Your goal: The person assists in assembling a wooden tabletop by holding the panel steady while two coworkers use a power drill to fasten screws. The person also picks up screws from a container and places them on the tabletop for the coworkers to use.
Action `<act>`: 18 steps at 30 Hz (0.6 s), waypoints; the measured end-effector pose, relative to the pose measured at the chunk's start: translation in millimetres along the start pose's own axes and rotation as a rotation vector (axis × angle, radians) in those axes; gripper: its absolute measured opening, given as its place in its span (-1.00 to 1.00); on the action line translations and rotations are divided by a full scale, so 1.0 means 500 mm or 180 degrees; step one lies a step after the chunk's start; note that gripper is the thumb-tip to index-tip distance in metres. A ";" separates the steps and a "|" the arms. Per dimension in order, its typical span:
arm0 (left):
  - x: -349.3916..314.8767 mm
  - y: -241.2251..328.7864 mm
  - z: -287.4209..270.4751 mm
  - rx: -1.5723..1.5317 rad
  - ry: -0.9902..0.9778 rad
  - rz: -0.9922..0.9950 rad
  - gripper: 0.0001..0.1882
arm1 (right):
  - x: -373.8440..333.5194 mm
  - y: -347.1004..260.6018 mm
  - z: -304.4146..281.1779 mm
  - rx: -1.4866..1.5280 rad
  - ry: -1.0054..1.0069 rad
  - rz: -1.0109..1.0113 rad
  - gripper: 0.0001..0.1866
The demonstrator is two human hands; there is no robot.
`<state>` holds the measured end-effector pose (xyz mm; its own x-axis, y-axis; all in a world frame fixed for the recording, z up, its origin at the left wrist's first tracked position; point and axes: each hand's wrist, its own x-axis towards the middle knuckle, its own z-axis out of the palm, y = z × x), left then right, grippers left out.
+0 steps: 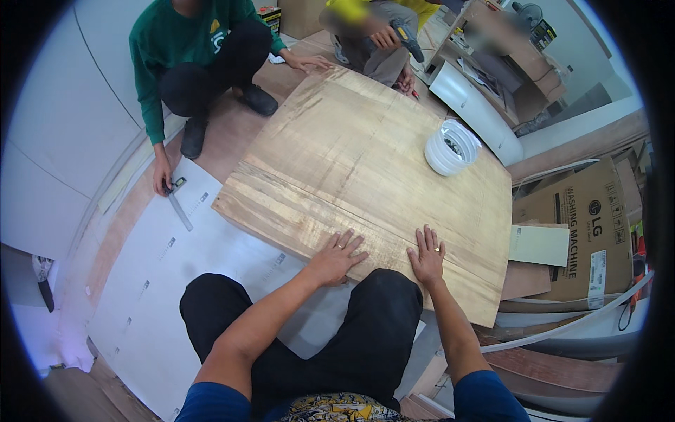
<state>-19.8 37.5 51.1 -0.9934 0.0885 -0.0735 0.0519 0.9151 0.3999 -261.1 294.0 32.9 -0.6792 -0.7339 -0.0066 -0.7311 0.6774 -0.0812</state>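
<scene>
Before me lies a large plywood panel (337,141) with a thick near edge. My left hand (336,259) rests on it close to that edge, fingers spread and pointing away to the right. To its right, my right hand (427,257) lies flat on the same wood, fingers apart. Neither hand holds anything. A white plastic bucket (450,149) stands on the panel toward the right, with small items inside that I cannot make out.
A crouching person in a green sweater (176,60) touches the panel's far left and holds a combination square (181,204) over a white sheet (162,281). Another person holds a cordless drill (406,39) at the far side. A cardboard box (583,225) lies right.
</scene>
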 end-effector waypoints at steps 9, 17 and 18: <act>-0.003 -0.055 0.113 0.0571 0.0978 0.0122 -0.12 | 0.021 -0.016 0.017 -0.0147 0.0029 -0.0184 -0.25; -0.020 -0.015 0.030 -0.0076 0.0439 0.0233 -0.19 | -0.008 0.002 0.024 -0.0062 -0.0036 -0.0084 -0.26; -0.016 -0.014 0.033 -0.0085 0.0384 0.0150 -0.19 | -0.011 0.001 0.027 -0.0060 -0.0020 -0.0102 -0.25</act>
<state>-10.5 36.8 33.6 -0.9951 0.0817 0.0556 0.0976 0.9001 0.4246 -256.8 298.0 19.4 -0.6551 -0.7554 -0.0106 -0.7536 0.6544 -0.0627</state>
